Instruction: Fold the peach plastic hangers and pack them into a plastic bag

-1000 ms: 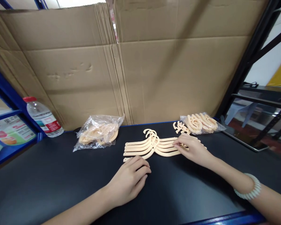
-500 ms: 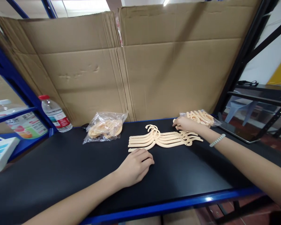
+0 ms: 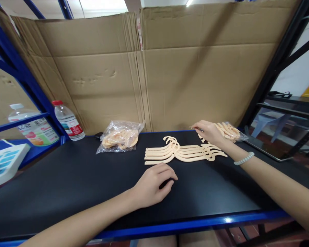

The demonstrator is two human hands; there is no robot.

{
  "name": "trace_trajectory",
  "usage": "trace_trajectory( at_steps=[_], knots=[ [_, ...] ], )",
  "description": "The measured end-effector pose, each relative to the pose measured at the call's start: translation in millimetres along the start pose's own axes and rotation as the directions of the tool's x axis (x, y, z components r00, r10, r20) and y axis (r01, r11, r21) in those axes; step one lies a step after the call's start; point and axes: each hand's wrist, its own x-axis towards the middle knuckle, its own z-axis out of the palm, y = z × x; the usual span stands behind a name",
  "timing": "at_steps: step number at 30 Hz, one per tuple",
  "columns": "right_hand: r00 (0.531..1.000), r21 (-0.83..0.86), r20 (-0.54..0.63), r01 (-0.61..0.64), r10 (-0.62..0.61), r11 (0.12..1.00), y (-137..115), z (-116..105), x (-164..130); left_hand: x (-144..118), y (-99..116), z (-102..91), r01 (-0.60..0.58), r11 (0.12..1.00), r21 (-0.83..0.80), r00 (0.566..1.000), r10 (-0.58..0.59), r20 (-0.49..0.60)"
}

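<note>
Head view, red-labelled bottle (image 3: pixel 71 125), fruit-printed jug (image 3: pixel 39 133) (lettering unclear), pale hangers (image 3: pixel 175 149).

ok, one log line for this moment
left hand: curled, nearest beige hangers; right hand: seems to pinch small piece; clear bags: either side

A cardboard screen (image 3: pixel 208 79) and bench (image 3: pixel 54 178) suggest a workshop.

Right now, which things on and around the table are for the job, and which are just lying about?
Probably for the job:
cream hangers near the left hand
small pale piece at the right hand's fingertips
loose bits below that hand
left bag and right bag, both with cream parts

Probably just about:
red-capped bottle
white-capped bottle
cardboard
</note>
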Motion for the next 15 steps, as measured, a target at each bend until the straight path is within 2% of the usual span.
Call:
trace_trajectory(
  at_steps=[1,2,3,4,6,8,9,11,13,15],
  knots=[
    [0.996,0.052,-0.078,-0.029,0.033,0.998,-12.3,-2.4,-1.6,0.4,0.9,0.7,0.070,0.993,-0.098,0.997,-0.072,-0.017],
    [0.972,0.218,-0.199,-0.078,0.122,0.973,-26.9,-4.2,-4.1,1.0,1.3,1.7,0.147,0.969,-0.199,0.988,-0.154,-0.021],
    [0.948,0.400,-0.244,-0.092,0.203,0.912,-43.5,-5.2,-7.6,1.8,1.0,2.9,0.226,0.925,-0.305,0.970,-0.242,-0.013],
    [0.935,0.561,-0.239,-0.087,0.262,0.823,-61.5,-5.5,-12.3,2.8,0.5,4.1,0.298,0.859,-0.416,0.946,-0.325,0.005],
    [0.938,0.779,-0.136,-0.097,0.318,0.619,-98.1,-4.1,-24.8,5.0,-1.0,6.1,0.386,0.678,-0.625,0.888,-0.457,0.052],
    [0.952,0.878,-0.003,-0.143,0.305,0.457,-129.6,0.1,-39.4,6.8,-2.0,6.6,0.395,0.506,-0.767,0.838,-0.541,0.075],
    [0.958,0.904,0.053,-0.166,0.281,0.394,-141.7,3.1,-46.1,7.3,-2.3,6.4,0.379,0.446,-0.811,0.818,-0.572,0.067],
    [0.957,0.922,0.137,-0.217,0.256,0.319,-157.0,10.1,-56.3,7.4,-2.6,5.4,0.336,0.386,-0.859,0.784,-0.620,0.029],
    [0.952,0.927,0.202,-0.261,0.228,0.269,-160.8,16.1,-59.8,6.7,-3.8,4.6,0.299,0.370,-0.880,0.762,-0.648,-0.014],
    [0.955,0.922,0.230,-0.275,0.186,0.273,-155.1,18.6,-57.1,6.3,-6.4,4.0,0.289,0.380,-0.879,0.748,-0.662,-0.040]
  ],
)
